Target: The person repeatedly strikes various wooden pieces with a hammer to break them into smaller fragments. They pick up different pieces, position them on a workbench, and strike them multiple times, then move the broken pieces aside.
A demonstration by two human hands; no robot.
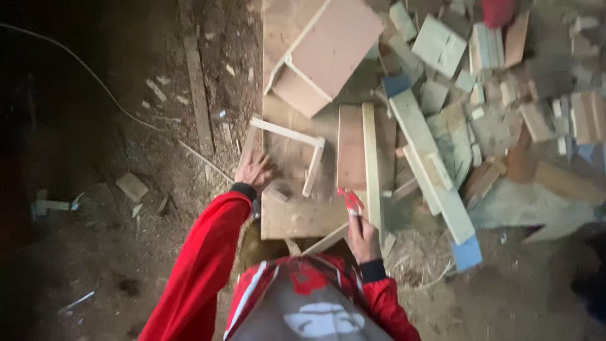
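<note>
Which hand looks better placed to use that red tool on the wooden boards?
The right hand, probably: it already grips the red tool with its tip over the flat board. The left hand lies flat on the wood by the thin slat frame, seemingly steadying it.

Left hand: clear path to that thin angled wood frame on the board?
Probably yes. The left hand rests on the board right beside the wood frame, nothing lying between them. The right hand holds a red-handled tool off to the side.
</note>
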